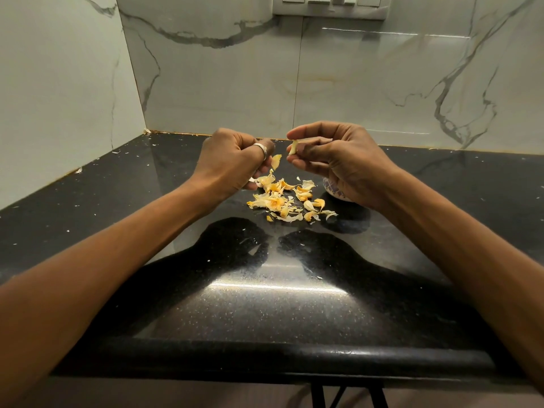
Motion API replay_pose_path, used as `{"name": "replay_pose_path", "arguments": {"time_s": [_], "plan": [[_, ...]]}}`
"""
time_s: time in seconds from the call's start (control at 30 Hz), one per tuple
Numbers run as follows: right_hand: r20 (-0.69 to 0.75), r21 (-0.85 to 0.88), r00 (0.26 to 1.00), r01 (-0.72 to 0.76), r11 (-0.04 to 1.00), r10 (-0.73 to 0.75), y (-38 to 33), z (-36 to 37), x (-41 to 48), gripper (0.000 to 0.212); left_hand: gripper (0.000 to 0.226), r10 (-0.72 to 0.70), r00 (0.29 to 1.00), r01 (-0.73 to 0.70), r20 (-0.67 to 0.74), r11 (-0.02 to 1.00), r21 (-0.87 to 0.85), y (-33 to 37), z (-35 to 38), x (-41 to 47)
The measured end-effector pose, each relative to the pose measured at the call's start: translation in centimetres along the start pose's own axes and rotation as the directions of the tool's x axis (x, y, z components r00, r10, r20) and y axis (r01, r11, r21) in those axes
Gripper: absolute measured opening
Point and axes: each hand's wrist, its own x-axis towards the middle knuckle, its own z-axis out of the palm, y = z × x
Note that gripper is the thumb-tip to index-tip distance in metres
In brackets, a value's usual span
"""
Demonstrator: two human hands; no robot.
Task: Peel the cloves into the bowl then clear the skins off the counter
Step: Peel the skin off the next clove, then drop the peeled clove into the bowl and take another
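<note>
Your right hand (338, 163) was raised above the black speckled counter (265, 304), with the thumb and fingertips pinching a small pale clove (293, 147) and the other fingers loosely bent beneath it. Your left hand (232, 160), wearing a silver ring (262, 148), was at the same height just across from it, with its fingers curled inward. A yellowish strip of skin (275, 161) sat right by those fingertips, but you could not tell from this angle whether the hand gripped it or whether it was loose in the air. A pale scrap also showed under the heel of that hand, too hidden to identify. The two hands were close but not touching, with the clove between them on the right hand's side. Directly below them on the counter was a loose heap of skins (282, 198), papery and yellow-white, spread toward you. The bowl (334, 191) stood just to the right of the heap, mostly covered by your right hand and wrist so that only a pale patterned part of its side showed. Its contents could not be seen. Tiny white flakes were scattered over the counter to the left, near the marble-patterned wall (235, 78). A switch plate (332, 4) was mounted at the top of the back wall.
</note>
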Motion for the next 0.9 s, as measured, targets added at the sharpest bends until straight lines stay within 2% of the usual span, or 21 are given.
{"name": "replay_pose_path", "arguments": {"time_s": [0.13,0.27,0.47,0.63,0.73,0.83,0.87,0.9], "plan": [[0.005,-0.005,1.0,-0.006,1.0,0.006,-0.1,0.0,0.0,0.023,0.026,0.047,0.998,-0.043,-0.03,0.993,0.108,-0.1,0.3,0.1],[-0.006,0.022,1.0,-0.026,0.999,0.026,-0.3,0.0,0.0,0.016,0.021,0.053,0.998,-0.049,-0.022,0.988,0.146,-0.2,0.4,0.0],[-0.015,-0.086,1.0,-0.007,0.996,0.005,-0.3,-0.1,-0.1,0.012,0.013,0.111,0.994,-0.113,0.022,0.976,0.188,-0.2,0.2,-0.1],[-0.057,-0.193,0.998,0.018,0.981,-0.03,-0.8,-0.5,0.0,0.019,0.026,0.124,0.992,-0.116,-0.018,0.966,0.231,-0.4,0.3,0.0],[-0.088,-0.404,0.987,0.086,0.911,-0.132,-1.3,-1.4,0.1,0.014,0.032,0.136,0.99,-0.124,-0.028,0.955,0.271,-0.5,0.4,0.2],[-0.127,-0.555,0.974,0.088,0.827,-0.189,-1.8,-2.5,0.4,0.012,0.036,0.135,0.991,-0.123,-0.021,0.95,0.286,-0.5,0.3,0.3],[-0.136,-0.632,0.967,0.083,0.77,-0.215,-1.8,-2.9,0.5,0.013,0.036,0.136,0.991,-0.125,-0.018,0.949,0.291,-0.5,0.3,0.2],[-0.133,-0.739,0.958,0.076,0.67,-0.256,-1.8,-3.3,0.6,0.014,0.036,0.142,0.99,-0.13,-0.019,0.945,0.299,-0.5,0.4,0.2]]}}
